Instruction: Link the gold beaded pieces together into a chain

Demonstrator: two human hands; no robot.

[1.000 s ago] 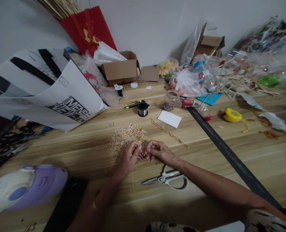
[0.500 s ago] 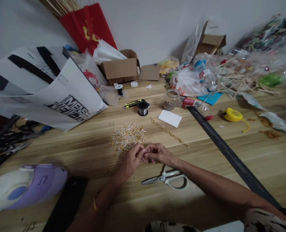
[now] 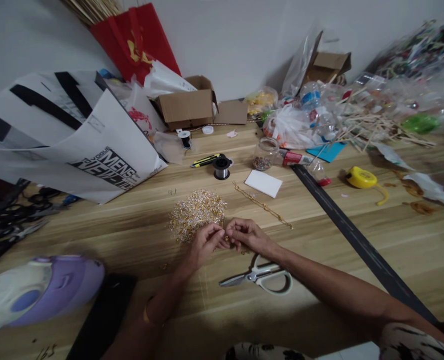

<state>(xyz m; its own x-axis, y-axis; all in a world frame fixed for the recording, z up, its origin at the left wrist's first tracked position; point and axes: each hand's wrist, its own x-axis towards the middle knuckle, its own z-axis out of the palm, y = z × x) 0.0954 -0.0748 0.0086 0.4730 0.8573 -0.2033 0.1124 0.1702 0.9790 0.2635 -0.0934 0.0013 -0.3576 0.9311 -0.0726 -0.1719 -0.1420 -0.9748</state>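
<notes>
Pinched together, the fingers of my left hand (image 3: 207, 242) hold something too small to make out, at the lower right edge of a pile of clear and gold beads (image 3: 195, 212). My right hand (image 3: 249, 235) is close beside it, its thumb and fingertips also closed, with small gold bits at the fingertips. Just below my right wrist lie scissors (image 3: 261, 276) with white handles. A gold beaded chain (image 3: 263, 205) stretches over the wood beyond my right hand, next to a white card (image 3: 264, 183).
Behind the beads stand a wire spool (image 3: 222, 167), a cutter (image 3: 204, 160) and a bead jar (image 3: 265, 154). A dark strip (image 3: 342, 230) and yellow tape measure (image 3: 361, 177) lie right. At left are a large white bag (image 3: 94, 145) and a purple-white object (image 3: 56, 290).
My hands have moved slightly apart at the fingertips, and my right hand is a little higher. Small gold bits now show between them. The objects around them stay in place.
</notes>
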